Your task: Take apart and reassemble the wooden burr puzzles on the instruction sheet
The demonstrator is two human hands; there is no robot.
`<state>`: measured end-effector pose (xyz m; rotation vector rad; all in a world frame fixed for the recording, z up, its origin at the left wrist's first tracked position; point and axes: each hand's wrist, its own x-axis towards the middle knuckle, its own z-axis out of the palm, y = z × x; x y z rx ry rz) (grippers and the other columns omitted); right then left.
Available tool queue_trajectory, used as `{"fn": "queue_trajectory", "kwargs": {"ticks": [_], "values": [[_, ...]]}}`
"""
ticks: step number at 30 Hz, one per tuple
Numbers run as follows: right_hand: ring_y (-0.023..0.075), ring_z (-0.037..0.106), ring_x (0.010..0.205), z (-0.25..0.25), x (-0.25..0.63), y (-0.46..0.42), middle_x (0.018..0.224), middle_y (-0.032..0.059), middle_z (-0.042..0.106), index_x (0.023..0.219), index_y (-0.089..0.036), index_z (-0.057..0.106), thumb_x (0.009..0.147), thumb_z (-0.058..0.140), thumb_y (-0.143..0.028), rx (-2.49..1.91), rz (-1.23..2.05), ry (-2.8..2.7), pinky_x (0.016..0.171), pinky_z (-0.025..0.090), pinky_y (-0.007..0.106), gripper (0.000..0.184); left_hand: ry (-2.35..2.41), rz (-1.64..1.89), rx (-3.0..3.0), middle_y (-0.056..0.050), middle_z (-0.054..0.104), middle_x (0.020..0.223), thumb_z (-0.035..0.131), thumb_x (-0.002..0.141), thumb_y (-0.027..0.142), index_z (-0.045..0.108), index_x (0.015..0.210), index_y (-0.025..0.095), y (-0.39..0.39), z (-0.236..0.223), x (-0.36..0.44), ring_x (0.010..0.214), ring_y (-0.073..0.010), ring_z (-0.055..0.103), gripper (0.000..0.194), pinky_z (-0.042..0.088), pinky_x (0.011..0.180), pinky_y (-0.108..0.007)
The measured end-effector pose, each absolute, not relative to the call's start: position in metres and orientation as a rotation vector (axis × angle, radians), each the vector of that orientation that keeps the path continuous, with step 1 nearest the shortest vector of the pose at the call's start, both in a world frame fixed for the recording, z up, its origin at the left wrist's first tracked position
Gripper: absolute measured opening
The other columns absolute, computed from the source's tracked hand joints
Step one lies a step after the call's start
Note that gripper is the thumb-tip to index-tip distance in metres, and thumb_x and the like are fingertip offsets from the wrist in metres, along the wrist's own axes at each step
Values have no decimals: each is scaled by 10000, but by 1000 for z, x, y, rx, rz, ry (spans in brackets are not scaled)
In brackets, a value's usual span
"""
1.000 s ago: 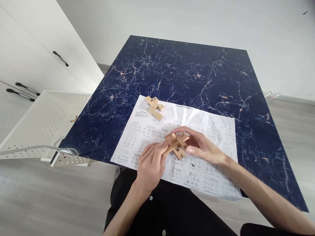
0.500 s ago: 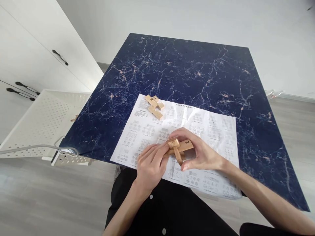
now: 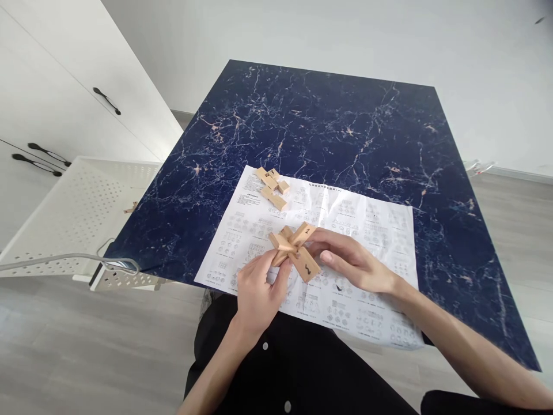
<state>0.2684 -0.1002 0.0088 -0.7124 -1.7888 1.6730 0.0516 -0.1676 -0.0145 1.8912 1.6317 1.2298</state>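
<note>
A wooden burr puzzle [image 3: 295, 249] of interlocked notched bars is held over the printed sheet, with dark numbers on two of its bar ends. My left hand [image 3: 261, 288] pinches it at its lower left side, thumb and fingers closed on the wood. To the right is my right hand [image 3: 356, 262], its thumb apart from its bent fingers. The fingertips lie close behind the bars, and whether they touch is hard to see. Loose notched wooden pieces [image 3: 273, 197] rest on the sheet's upper left corner, one marked with a 3.
Beneath my hands a creased paper sheet [image 3: 371, 230] with printed diagrams covers the front of the dark blue marbled table [image 3: 302, 121]. At left stand a white perforated basket [image 3: 56, 230], a grey cable [image 3: 64, 259] and white cabinets [image 3: 64, 69].
The puzzle has turned, so its bars now fan out in a cross and a second number faces up. My right hand has loosened from it and shifted slightly right.
</note>
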Motion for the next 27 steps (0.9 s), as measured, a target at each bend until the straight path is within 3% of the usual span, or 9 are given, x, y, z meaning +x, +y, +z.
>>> {"fn": "queue_trajectory", "kwargs": {"ticks": [3,9,11,16,23,27], "values": [[250,737,951,6,268,-101,1159,93,737,1377,-287,697,1092,620,-437,-783,1644,-1807,828,660,455,331,1601,1191,1837,-6,789,802,640,1059,271,728,1026,204,-167,-13,51,671,-152,725,116,568,626,-250],[206,682,800,-6,269,-102,1066,81,724,1065,-251,769,1057,684,-388,-895,1518,-1861,640,614,380,161,1496,1119,1878,-24,800,904,646,1029,230,711,1055,214,-165,-11,50,812,-197,759,72,616,768,-319],[205,694,782,-7,270,-102,1068,81,738,1090,-254,770,1061,679,-390,-906,1530,-1850,619,609,376,166,1472,1122,1858,-30,811,966,683,986,227,704,1095,221,-165,-9,50,859,-209,771,111,628,807,-340],[252,757,903,-5,271,-101,1103,81,774,1310,-280,729,1063,683,-420,-908,1617,-1793,748,655,438,288,1367,1178,1816,-72,804,1118,774,809,282,620,1270,230,-167,-8,47,986,-278,793,489,650,871,-416],[196,718,809,-1,270,-100,1029,64,729,1228,-241,732,1048,718,-403,-871,1619,-1826,677,632,354,243,1311,1053,1611,-103,795,1207,953,678,405,353,1560,266,-169,-3,45,1097,-349,793,1077,629,975,-506],[185,740,879,0,270,-100,1128,70,732,1287,-248,719,1033,749,-358,-820,1640,-1819,735,655,331,278,1363,879,1595,-101,767,1314,1003,654,488,343,1626,294,-168,4,45,1222,-376,747,1190,569,1097,-575]]}}
